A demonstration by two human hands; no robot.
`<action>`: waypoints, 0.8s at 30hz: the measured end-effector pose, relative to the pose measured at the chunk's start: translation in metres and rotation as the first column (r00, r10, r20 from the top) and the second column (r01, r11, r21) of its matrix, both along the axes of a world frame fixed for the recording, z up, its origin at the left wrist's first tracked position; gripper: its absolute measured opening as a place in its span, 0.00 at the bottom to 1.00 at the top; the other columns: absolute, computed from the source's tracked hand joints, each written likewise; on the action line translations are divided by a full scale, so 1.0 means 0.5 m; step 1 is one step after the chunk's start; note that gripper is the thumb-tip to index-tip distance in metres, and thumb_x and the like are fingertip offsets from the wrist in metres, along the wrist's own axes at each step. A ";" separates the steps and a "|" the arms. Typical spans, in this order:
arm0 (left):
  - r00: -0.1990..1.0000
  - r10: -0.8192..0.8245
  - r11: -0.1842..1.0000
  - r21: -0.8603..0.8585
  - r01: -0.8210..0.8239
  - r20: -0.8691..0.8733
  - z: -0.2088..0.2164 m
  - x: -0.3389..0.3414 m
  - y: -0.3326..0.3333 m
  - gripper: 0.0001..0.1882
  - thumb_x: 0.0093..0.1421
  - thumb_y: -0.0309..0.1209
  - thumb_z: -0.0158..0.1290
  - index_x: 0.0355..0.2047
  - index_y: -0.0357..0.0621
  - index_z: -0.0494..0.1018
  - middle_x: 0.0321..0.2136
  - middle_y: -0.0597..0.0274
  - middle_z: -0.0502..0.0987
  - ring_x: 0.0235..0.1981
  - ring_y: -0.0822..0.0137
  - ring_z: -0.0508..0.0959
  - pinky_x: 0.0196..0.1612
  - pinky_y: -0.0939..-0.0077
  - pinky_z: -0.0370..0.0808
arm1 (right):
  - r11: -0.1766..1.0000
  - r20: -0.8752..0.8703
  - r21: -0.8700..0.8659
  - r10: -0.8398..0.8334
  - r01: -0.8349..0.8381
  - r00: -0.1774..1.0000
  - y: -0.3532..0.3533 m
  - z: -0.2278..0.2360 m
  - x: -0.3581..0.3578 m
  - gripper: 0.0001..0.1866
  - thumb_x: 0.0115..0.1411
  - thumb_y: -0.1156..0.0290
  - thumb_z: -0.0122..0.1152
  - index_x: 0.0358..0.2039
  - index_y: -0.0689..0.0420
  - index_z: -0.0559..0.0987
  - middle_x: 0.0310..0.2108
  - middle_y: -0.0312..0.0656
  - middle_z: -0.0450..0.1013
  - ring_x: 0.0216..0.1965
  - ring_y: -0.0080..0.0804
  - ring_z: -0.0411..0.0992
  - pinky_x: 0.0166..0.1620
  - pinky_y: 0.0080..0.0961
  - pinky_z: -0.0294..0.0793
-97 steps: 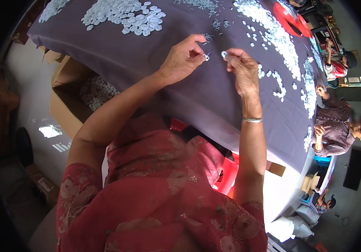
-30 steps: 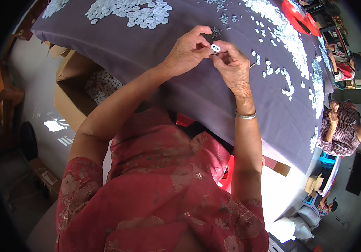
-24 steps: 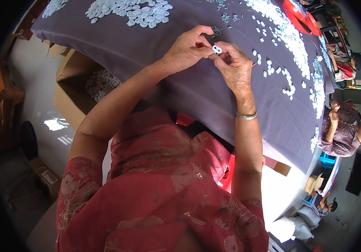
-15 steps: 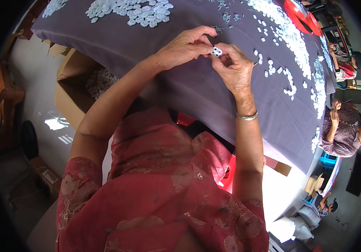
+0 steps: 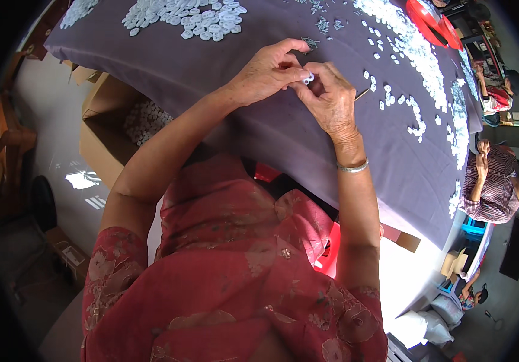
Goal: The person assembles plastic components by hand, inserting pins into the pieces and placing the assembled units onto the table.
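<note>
A small white plastic piece with holes [image 5: 309, 78] is pinched between the fingertips of both hands above the cloth-covered table. My left hand [image 5: 271, 69] closes on its left side with thumb and finger. On the other side my right hand [image 5: 330, 99] grips it, and the fingers cover much of the piece. A thin brownish rod [image 5: 362, 94] sticks out past the right hand; whether that hand holds it or it lies on the cloth, I cannot tell. Just beyond my left fingertips lies a little heap of thin dark pins [image 5: 310, 43].
White oval pieces [image 5: 211, 21] are piled at the far left of the purple-grey cloth [image 5: 386, 163]. Many small white pieces [image 5: 419, 57] spread along the right, near a red container [image 5: 431, 27]. An open cardboard box [image 5: 99, 117] stands left of the table. A person [image 5: 492, 187] sits across.
Both hands have shifted slightly, the right one a little to the left. The white piece has turned and shows less of its face. More of the thin rod shows beside the right hand.
</note>
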State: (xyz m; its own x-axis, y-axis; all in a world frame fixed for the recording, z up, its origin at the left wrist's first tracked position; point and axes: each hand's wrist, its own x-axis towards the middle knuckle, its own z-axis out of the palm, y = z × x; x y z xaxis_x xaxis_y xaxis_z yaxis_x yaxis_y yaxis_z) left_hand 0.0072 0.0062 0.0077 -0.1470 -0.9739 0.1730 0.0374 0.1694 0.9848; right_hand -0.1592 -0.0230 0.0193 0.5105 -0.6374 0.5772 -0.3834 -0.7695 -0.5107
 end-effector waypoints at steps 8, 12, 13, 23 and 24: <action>0.998 -0.016 1.000 0.007 0.015 0.068 0.004 0.000 0.003 0.23 0.59 0.28 0.52 0.55 0.42 0.63 0.26 0.69 0.72 0.26 0.79 0.67 0.31 0.81 0.66 | 0.988 -0.282 -0.154 -0.015 -0.030 0.959 -0.011 -0.007 -0.010 0.15 0.53 0.62 0.65 0.30 0.59 0.71 0.27 0.43 0.71 0.22 0.44 0.71 0.25 0.35 0.71; 0.994 -0.052 0.999 -0.003 0.052 0.091 0.003 0.005 0.003 0.22 0.59 0.28 0.50 0.54 0.44 0.64 0.25 0.70 0.71 0.26 0.78 0.67 0.32 0.81 0.67 | 0.993 -0.349 -0.112 -0.007 -0.034 0.937 -0.009 -0.010 -0.011 0.16 0.56 0.59 0.61 0.27 0.59 0.69 0.23 0.46 0.71 0.24 0.50 0.71 0.26 0.39 0.71; 0.993 -0.063 0.998 0.002 0.063 0.101 0.003 0.006 0.003 0.21 0.59 0.28 0.50 0.54 0.44 0.65 0.25 0.70 0.71 0.26 0.78 0.67 0.32 0.81 0.67 | 0.995 -0.378 -0.096 -0.008 -0.031 0.926 -0.008 -0.011 -0.011 0.16 0.56 0.59 0.60 0.27 0.59 0.69 0.22 0.46 0.71 0.25 0.50 0.72 0.26 0.39 0.71; 0.992 -0.034 0.997 -0.072 0.043 0.125 0.006 -0.003 0.013 0.23 0.61 0.26 0.47 0.57 0.46 0.64 0.24 0.72 0.69 0.26 0.79 0.67 0.31 0.82 0.68 | 0.990 -0.368 -0.130 -0.005 -0.047 0.930 -0.010 -0.019 -0.016 0.20 0.58 0.55 0.57 0.25 0.60 0.68 0.19 0.48 0.70 0.24 0.51 0.71 0.26 0.40 0.70; 0.992 -0.025 0.997 -0.067 0.033 0.126 0.009 -0.005 0.015 0.23 0.61 0.26 0.47 0.57 0.46 0.64 0.24 0.72 0.69 0.25 0.80 0.67 0.30 0.82 0.68 | 0.992 -0.368 -0.122 -0.015 -0.033 0.930 -0.009 -0.021 -0.015 0.20 0.58 0.55 0.58 0.25 0.60 0.68 0.19 0.48 0.71 0.24 0.51 0.71 0.26 0.40 0.70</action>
